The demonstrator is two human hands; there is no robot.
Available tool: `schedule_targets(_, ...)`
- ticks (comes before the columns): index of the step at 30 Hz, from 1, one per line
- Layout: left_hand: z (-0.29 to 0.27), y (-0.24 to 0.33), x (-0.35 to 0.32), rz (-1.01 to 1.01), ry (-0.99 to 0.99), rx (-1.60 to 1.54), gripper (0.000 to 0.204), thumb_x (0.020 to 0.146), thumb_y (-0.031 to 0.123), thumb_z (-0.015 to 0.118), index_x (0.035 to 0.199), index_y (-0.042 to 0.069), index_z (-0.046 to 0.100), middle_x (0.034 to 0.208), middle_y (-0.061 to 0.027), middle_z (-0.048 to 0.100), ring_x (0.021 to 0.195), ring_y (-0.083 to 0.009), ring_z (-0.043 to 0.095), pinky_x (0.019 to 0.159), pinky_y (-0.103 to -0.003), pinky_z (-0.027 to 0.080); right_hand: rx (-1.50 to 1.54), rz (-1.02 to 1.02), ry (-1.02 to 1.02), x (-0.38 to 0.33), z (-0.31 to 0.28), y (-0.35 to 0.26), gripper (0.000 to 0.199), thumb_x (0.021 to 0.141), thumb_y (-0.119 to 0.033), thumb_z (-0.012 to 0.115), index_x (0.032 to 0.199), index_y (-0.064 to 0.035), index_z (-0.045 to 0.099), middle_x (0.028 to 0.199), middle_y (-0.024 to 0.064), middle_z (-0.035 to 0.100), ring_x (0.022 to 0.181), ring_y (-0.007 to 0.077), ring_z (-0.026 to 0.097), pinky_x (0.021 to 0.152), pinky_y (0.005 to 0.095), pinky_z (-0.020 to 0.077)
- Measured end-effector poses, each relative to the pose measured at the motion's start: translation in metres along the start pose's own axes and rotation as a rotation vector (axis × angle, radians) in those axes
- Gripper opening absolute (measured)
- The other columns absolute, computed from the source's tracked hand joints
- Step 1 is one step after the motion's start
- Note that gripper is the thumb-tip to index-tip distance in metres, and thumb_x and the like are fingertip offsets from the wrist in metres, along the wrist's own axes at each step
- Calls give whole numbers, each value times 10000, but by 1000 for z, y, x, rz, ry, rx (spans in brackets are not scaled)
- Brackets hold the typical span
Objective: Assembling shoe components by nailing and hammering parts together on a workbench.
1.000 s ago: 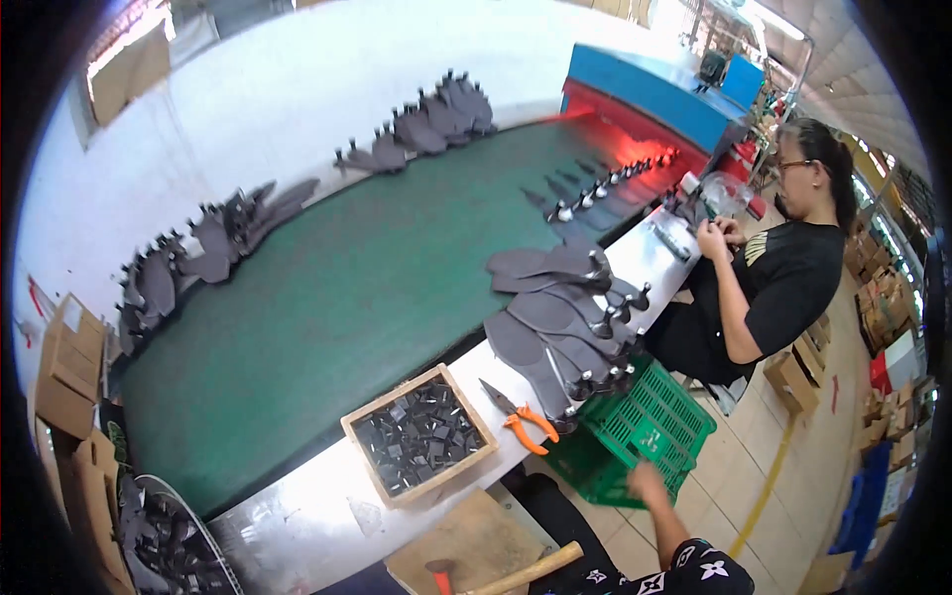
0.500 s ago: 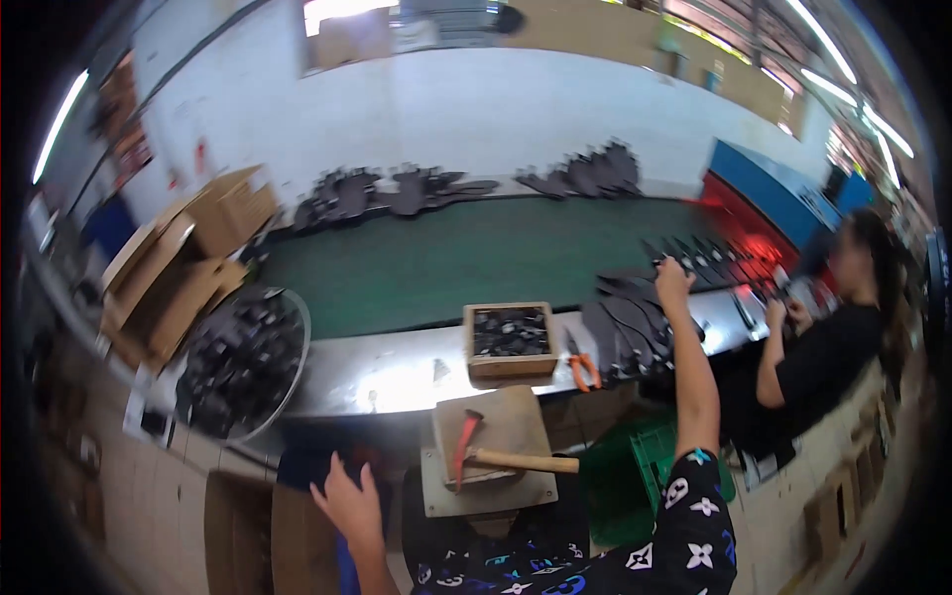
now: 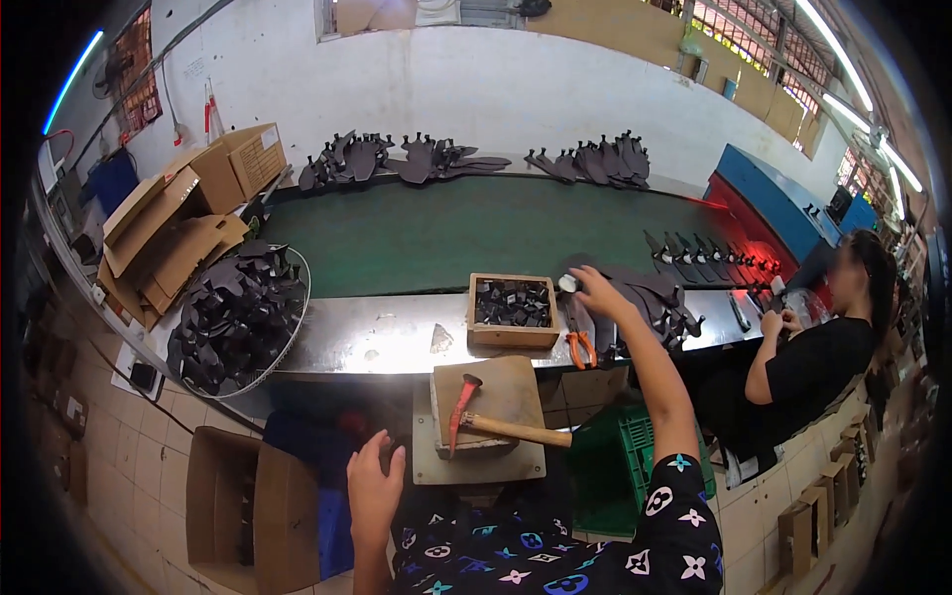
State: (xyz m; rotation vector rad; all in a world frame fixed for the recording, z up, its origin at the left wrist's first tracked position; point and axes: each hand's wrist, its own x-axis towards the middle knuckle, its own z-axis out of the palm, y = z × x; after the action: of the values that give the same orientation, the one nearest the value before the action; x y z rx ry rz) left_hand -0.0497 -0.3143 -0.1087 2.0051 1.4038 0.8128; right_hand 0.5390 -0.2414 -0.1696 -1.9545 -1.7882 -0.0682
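My right hand [image 3: 598, 292] reaches out over the steel bench to the near end of a pile of dark flat shoe-shaped pieces [image 3: 650, 296]. Its fingers curl around the edge of the pile, with a small pale thing [image 3: 567, 284] at the fingertips; whether it grips anything is unclear. My left hand [image 3: 375, 488] hangs low over the floor, fingers apart and empty. Between the hands lies a hammer [image 3: 496, 424] with a red head and wooden handle on a wooden block [image 3: 496, 395]. A wooden box of small dark parts [image 3: 512, 309] and orange-handled pliers [image 3: 580, 347] sit beside the right hand.
A green conveyor belt [image 3: 446, 233] runs behind the bench, with dark pieces along its far edge. A wire basket of dark cut-outs [image 3: 238, 317] and cardboard boxes [image 3: 174, 233] stand at the left. A green crate [image 3: 620, 461] is under the bench. A seated person [image 3: 808, 372] works at the right.
My right hand rose from beside the green crate to the pile of dark pieces on the bench. The view swung left, bringing the basket and my left hand into sight.
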Motion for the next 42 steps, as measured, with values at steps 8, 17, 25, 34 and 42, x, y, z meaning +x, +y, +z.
schedule_targets(8, -7, -1, -1, 39, 40, 29, 319, 915, 171, 632, 1176, -12, 623, 1146, -184, 664, 1089, -363, 599, 1024, -450, 410, -48, 100, 191, 24, -1, -49, 623, 762, 42, 690, 1347, -94, 525, 1185, 217, 635, 1069, 370, 624, 880, 450, 523)
schedule_targets(17, 1, 93, 45, 694, 264, 151, 791, 769, 246, 805, 1414, 14, 412, 1413, -177, 505, 1363, -357, 431, 1129, -598, 253, 476, -904, -125, -66, -129, -326, 564, 818, -66, 677, 1368, -67, 552, 1309, 119, 626, 1170, 280, 614, 1030, 430, 452)
schedule_targets(25, 29, 83, 42, -12, -245, -722, 418, 906, 190, 741, 1219, -26, 568, 974, -83, 704, 848, -111, 662, 739, -248, 531, 86, 168, 135, -184, 10, -296, 910, 704, -411, 830, 1430, -25, 439, 1387, 168, 531, 1077, 358, 641, 891, 417, 521)
schedule_targets(34, 131, 46, 55, 120, -155, 214, 1123, 795, 424, 783, 1513, -71, 74, 1490, -251, 315, 1377, -442, 241, 1102, -600, 186, 425, 689, 238, -318, 20, -237, 360, 841, -207, 771, 683, 1, 523, 495, 130, 447, 415, 201, 412, 438, 341, 355)
schedule_targets(42, 153, 89, 176, 633, -67, 317, 430, 898, 84, 595, 1325, 117, 556, 1228, -101, 597, 1185, -305, 518, 994, -501, 358, 1113, 941, 620, -345, -9, -260, 227, 970, -144, 618, 808, -29, 508, 473, -15, 418, 334, 70, 364, 352, 232, 286)
